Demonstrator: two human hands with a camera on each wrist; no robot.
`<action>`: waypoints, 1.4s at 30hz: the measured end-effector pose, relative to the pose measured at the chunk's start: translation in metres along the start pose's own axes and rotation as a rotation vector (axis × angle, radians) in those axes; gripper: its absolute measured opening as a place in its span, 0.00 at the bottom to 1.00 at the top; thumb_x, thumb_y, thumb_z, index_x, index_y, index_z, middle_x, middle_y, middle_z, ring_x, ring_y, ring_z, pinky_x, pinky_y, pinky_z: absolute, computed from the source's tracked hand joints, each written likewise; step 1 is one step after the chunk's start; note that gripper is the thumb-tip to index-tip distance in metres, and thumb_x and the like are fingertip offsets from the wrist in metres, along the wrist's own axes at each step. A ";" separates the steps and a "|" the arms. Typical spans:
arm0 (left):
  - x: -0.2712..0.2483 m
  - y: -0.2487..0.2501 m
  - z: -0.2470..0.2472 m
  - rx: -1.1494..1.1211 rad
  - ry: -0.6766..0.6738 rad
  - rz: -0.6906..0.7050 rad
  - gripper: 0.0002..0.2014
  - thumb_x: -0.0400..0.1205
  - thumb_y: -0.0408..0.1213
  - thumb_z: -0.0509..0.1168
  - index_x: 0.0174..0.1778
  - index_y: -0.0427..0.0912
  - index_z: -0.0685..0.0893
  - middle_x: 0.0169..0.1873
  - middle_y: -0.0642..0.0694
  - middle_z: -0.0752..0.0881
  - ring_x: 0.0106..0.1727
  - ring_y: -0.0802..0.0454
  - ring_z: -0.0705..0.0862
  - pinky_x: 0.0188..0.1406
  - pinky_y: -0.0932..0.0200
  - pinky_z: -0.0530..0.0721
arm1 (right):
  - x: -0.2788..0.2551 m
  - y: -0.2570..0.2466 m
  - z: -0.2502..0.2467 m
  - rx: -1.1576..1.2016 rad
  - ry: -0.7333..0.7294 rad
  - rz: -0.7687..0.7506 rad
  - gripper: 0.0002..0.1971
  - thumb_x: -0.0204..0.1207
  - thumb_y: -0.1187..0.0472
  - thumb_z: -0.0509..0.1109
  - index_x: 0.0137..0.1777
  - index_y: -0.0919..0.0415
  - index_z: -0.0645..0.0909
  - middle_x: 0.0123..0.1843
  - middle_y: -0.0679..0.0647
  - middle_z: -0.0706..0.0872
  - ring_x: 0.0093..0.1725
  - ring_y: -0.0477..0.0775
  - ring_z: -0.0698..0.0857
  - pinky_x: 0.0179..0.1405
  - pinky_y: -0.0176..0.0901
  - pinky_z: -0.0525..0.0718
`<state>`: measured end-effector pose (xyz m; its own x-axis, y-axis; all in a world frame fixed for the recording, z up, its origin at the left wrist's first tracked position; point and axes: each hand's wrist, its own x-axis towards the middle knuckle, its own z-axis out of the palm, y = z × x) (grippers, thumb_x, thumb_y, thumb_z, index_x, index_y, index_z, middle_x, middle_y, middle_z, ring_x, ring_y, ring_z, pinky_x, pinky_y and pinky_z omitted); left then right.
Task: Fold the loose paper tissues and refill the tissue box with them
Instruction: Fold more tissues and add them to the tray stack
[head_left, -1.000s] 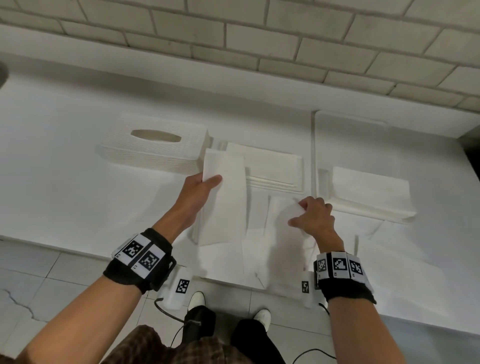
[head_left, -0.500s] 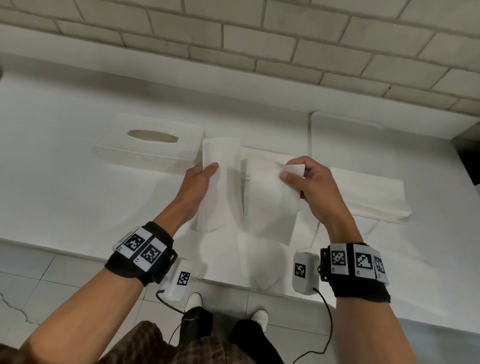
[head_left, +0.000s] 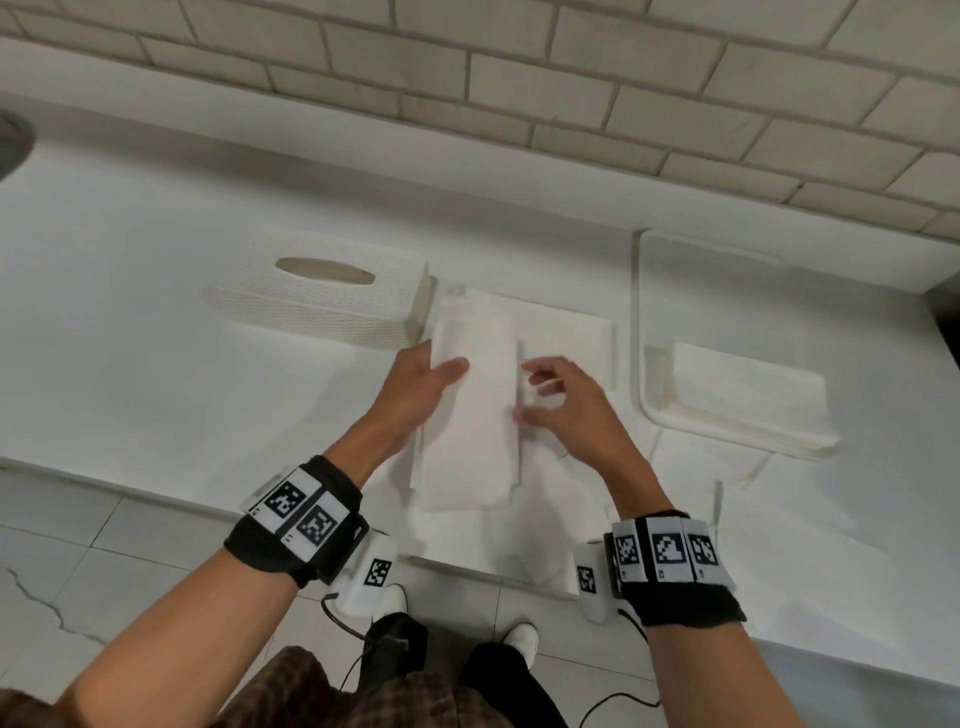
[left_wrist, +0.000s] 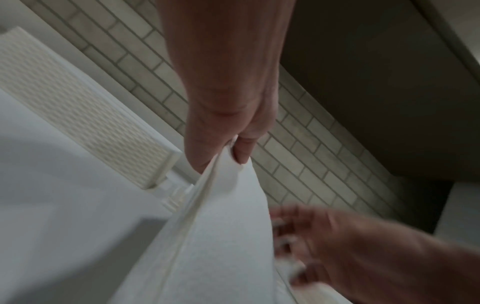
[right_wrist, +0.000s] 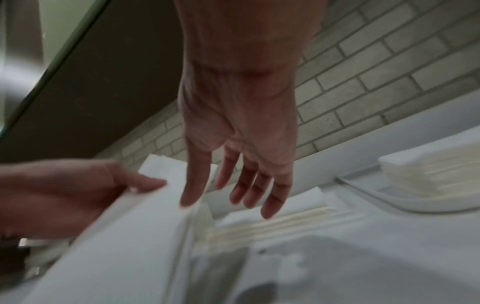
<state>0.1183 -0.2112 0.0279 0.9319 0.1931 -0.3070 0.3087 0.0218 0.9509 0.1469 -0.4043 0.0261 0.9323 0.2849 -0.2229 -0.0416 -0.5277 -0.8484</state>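
Both hands work just right of the box (head_left: 322, 291) — left hand (head_left: 415, 384) pinches the folded tissues (head_left: 472, 415) by their left edge, held above the counter (head_left: 130, 338); right hand (head_left: 566, 410), fingers loose and straight, holds nothing beside their right edge.

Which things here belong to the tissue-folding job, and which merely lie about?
Belonging: folded tissue held by left hand; right hand; tissue box; folded stack; tray stack; loose tissues.
Lying about: brick wall; floor tiles.
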 end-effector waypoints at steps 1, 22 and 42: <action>0.002 0.001 -0.007 -0.014 0.027 -0.003 0.12 0.83 0.30 0.65 0.62 0.42 0.84 0.46 0.51 0.89 0.47 0.49 0.89 0.48 0.56 0.87 | -0.004 0.010 0.001 -0.150 -0.114 0.021 0.29 0.65 0.67 0.82 0.67 0.54 0.79 0.61 0.53 0.82 0.60 0.51 0.80 0.56 0.34 0.82; 0.000 -0.001 -0.028 -0.024 0.083 -0.004 0.09 0.84 0.34 0.63 0.59 0.46 0.84 0.50 0.48 0.89 0.51 0.49 0.88 0.45 0.57 0.85 | 0.001 0.031 0.007 -0.463 -0.103 0.061 0.20 0.76 0.58 0.73 0.68 0.59 0.79 0.64 0.54 0.84 0.64 0.58 0.81 0.59 0.47 0.74; 0.001 0.027 -0.014 -0.091 -0.003 -0.008 0.11 0.85 0.35 0.61 0.61 0.44 0.85 0.50 0.50 0.90 0.50 0.51 0.89 0.44 0.63 0.84 | -0.005 -0.049 -0.018 0.828 0.122 -0.048 0.12 0.78 0.69 0.70 0.60 0.60 0.84 0.55 0.54 0.92 0.54 0.53 0.91 0.53 0.46 0.89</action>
<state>0.1254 -0.1970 0.0537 0.9303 0.1892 -0.3142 0.2974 0.1125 0.9481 0.1508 -0.3946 0.0771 0.9702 0.1784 -0.1640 -0.2064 0.2542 -0.9449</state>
